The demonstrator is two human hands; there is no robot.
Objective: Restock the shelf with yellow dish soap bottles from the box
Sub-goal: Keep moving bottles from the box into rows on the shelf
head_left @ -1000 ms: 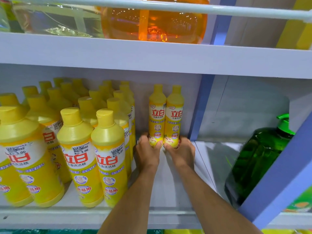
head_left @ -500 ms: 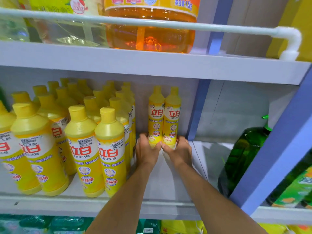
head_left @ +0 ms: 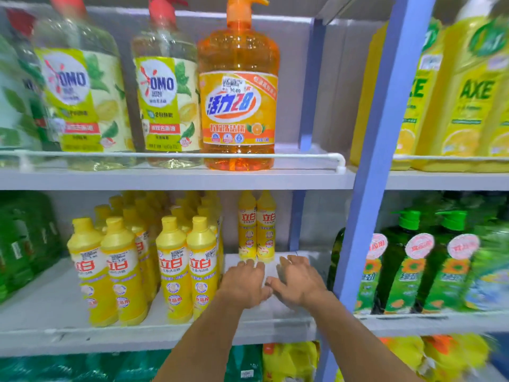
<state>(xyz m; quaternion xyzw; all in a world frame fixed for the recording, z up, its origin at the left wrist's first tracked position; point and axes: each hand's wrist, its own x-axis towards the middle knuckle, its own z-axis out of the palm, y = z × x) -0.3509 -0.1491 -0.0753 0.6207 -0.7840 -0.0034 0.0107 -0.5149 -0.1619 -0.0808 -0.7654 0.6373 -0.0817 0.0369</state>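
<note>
Two yellow dish soap bottles (head_left: 256, 227) stand upright and touching at the far side of the middle shelf (head_left: 41, 310), right of the rows of like bottles (head_left: 176, 268). Left hand (head_left: 243, 283) and right hand (head_left: 298, 282) sit side by side just nearer, fingers released and spread, grasping nothing.

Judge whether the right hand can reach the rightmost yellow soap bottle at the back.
Probably yes: the right hand hovers open just before that bottle, only bare shelf between them.
</note>
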